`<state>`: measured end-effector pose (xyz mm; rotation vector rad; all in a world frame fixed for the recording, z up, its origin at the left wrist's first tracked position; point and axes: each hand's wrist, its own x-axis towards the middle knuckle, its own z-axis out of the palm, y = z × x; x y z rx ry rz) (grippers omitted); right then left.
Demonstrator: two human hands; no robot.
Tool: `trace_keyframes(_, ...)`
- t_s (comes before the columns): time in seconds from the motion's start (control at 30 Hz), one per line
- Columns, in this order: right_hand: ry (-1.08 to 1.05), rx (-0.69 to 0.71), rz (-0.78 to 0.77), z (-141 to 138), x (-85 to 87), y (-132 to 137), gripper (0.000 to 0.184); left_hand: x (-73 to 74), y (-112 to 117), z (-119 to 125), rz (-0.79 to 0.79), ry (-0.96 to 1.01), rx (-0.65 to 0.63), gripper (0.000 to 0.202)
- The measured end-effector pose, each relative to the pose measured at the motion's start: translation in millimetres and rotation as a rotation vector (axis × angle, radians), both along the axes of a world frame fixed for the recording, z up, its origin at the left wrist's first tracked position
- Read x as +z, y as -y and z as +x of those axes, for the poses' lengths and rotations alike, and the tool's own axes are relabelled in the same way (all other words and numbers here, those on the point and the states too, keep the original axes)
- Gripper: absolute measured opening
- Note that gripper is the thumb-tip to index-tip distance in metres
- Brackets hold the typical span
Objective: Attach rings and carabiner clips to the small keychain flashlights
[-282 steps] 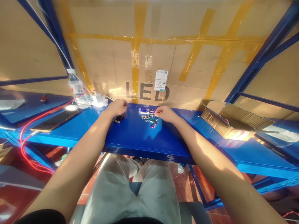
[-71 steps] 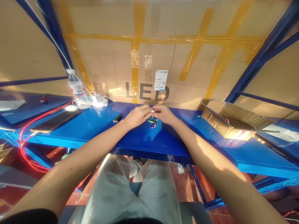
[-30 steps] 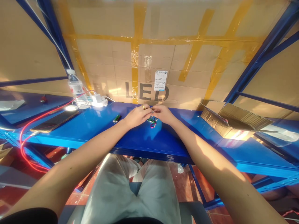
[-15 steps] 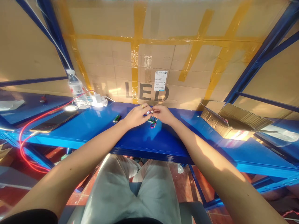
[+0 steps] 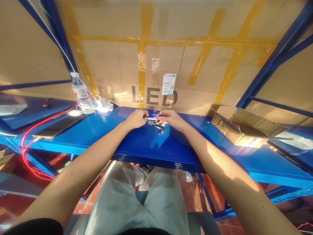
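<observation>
My left hand (image 5: 137, 119) is closed, its fingertips at the left end of a small shiny silver-purple metal tube (image 5: 153, 117), which looks like a mini flashlight body. What lies inside those fingers is hidden. Around the tube's other end, my right hand (image 5: 172, 118) is closed too, with a short purple metal piece (image 5: 160, 113) standing up between its fingers. Just below the hands, a multicoloured carabiner (image 5: 160, 131) lies on the blue table (image 5: 146, 147). Silver links (image 5: 151, 123) sit close to it, under the tube.
To the left are a phone (image 5: 57, 126) with a red cable (image 5: 23, 143), a water bottle (image 5: 81, 94) and a white power adapter (image 5: 103, 105). An open cardboard box (image 5: 234, 132) stands on the right. A large taped carton (image 5: 117, 75) rises behind.
My left hand has moved left, away from my right hand, and closed. The tube now shows between them. The small green cylinder at left, like a battery, is no longer in sight.
</observation>
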<state>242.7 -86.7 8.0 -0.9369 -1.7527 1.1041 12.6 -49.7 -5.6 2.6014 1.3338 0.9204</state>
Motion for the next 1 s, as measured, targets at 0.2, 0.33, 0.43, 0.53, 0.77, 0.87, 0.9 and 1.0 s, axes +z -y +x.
trace_keyframes(0.2,0.063,0.162,-0.051,2.1,6.0,5.8,0.023,-2.5,0.9,-1.3,-0.038,-0.154,-0.136,0.021)
trace_keyframes(0.33,0.216,0.095,0.033,1.3,4.4,4.8,0.021,-4.5,-0.9,0.9,-0.029,-0.162,-0.200,0.023)
trace_keyframes(0.43,0.273,0.076,0.120,-1.1,1.5,2.6,0.025,-5.8,-3.4,-0.9,-0.052,-0.133,-0.218,0.020)
trace_keyframes(0.53,0.289,0.086,0.187,-2.4,-0.3,1.0,0.026,-5.1,-4.7,-4.8,-0.094,-0.104,-0.202,0.016)
trace_keyframes(0.77,0.296,0.087,0.203,-0.7,-3.1,-2.2,0.024,-0.6,-5.3,-10.3,-0.214,-0.090,-0.188,0.015)
trace_keyframes(0.87,0.304,0.079,0.197,-0.1,-4.4,-3.4,0.024,-1.9,-6.9,-10.3,-0.204,-0.105,-0.169,0.015)
trace_keyframes(0.9,0.309,0.074,0.189,-0.1,-4.8,-3.8,0.024,-2.6,-7.4,-10.3,-0.199,-0.110,-0.172,0.016)
trace_keyframes(1.0,0.318,0.060,0.147,-0.5,-5.8,-4.3,0.021,-3.5,-8.3,-10.7,-0.188,-0.130,-0.186,0.018)
